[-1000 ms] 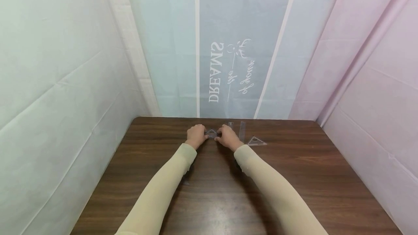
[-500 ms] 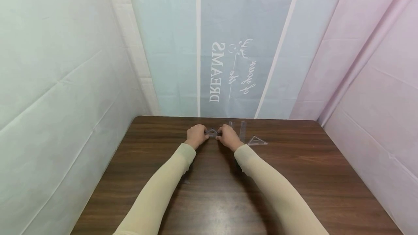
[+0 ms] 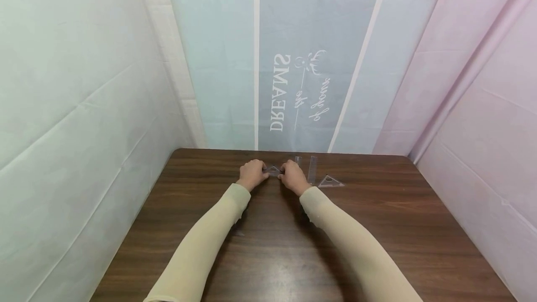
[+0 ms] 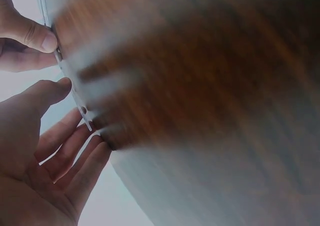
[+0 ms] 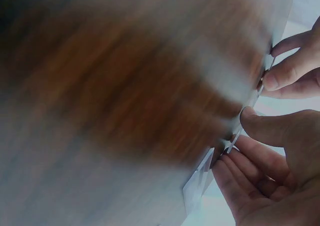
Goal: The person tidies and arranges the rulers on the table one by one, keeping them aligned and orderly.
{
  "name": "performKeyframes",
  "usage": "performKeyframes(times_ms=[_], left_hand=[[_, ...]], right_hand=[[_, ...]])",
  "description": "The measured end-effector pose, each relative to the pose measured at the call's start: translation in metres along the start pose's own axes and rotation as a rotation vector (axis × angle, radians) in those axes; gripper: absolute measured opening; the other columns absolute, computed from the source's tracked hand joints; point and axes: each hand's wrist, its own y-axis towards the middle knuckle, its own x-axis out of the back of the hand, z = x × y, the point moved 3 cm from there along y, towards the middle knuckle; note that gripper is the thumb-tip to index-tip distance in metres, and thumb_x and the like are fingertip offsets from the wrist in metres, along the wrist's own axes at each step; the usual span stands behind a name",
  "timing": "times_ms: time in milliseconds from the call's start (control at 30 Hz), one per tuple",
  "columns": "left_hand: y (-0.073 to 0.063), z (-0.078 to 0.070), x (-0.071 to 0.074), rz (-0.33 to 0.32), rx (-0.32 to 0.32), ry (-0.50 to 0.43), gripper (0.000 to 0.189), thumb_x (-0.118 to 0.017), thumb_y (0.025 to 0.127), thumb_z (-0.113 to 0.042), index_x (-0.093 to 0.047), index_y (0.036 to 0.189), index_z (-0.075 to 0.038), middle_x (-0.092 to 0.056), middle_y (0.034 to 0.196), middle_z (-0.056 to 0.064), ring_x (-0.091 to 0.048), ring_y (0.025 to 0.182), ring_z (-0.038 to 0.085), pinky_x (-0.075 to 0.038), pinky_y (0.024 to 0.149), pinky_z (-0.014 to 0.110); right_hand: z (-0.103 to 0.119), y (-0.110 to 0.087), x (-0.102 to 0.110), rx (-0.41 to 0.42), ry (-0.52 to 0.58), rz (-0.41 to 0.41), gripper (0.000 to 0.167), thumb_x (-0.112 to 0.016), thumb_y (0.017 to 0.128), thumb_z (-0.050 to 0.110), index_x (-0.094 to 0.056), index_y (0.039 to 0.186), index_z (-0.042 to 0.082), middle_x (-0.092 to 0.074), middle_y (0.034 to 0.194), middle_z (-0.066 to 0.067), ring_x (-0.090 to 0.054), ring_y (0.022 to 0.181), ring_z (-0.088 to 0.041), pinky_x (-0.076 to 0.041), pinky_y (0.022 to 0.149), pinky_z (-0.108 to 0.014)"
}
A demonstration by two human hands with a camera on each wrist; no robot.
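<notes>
Near the table's far edge, a clear plastic set square (image 3: 273,170) spans the gap between two hands. My left hand (image 3: 253,175) pinches its left corner between thumb and fingers. At its right corner, my right hand (image 3: 293,177) does the same. Seen almost edge-on in the left wrist view, the set square (image 4: 75,88) lies low over the table, with the left hand's thumb (image 4: 62,88) on the near side. The right wrist view shows the right hand's thumb (image 5: 255,123) against the same piece; whether it touches the tabletop I cannot tell.
Right of the right hand a clear ruler (image 3: 312,169) lies on the brown wooden table (image 3: 377,227), beside a second set square (image 3: 331,181). Another clear strip (image 3: 298,159) is partly hidden by that hand. A faint transparent piece (image 3: 239,234) shows beside the left forearm.
Both hands keep their hold on the set square in the same place. Only the head view has shifted slightly.
</notes>
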Motion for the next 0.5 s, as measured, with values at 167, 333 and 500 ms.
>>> performKeyframes(times_ms=[167, 333, 500], left_hand=[[-0.002, 0.0, 0.0, 0.01, 0.006, 0.002, 0.02, -0.078, 0.101, -0.034, -0.083, 0.108, -0.016, -0.077, 0.099, 0.002, -0.066, 0.076, 0.016, -0.057, 0.069, 0.039], [-0.007, 0.0, 0.0, 0.017, 0.005, -0.035, 0.023, -0.077, 0.102, -0.033, -0.082, 0.114, -0.014, -0.077, 0.105, 0.003, -0.067, 0.083, 0.017, -0.058, 0.074, 0.04], [-0.014, -0.002, 0.0, -0.007, -0.009, -0.075, 0.026, -0.078, 0.102, -0.03, -0.079, 0.12, -0.011, -0.077, 0.113, 0.006, -0.07, 0.095, 0.021, -0.059, 0.082, 0.044]], right_hand=[[0.003, -0.004, 0.002, 0.001, -0.008, -0.008, 0.021, -0.076, 0.101, 0.01, -0.076, 0.116, -0.006, -0.065, 0.111, -0.017, -0.064, 0.105, -0.033, -0.056, 0.093, -0.047], [0.004, -0.009, 0.002, -0.007, 0.003, 0.003, 0.021, -0.074, 0.103, 0.01, -0.075, 0.116, -0.006, -0.065, 0.112, -0.018, -0.063, 0.105, -0.034, -0.056, 0.093, -0.047], [0.001, -0.014, 0.004, 0.013, 0.023, -0.018, 0.025, -0.074, 0.102, 0.009, -0.072, 0.12, -0.009, -0.065, 0.116, -0.021, -0.064, 0.109, -0.037, -0.055, 0.096, -0.05]])
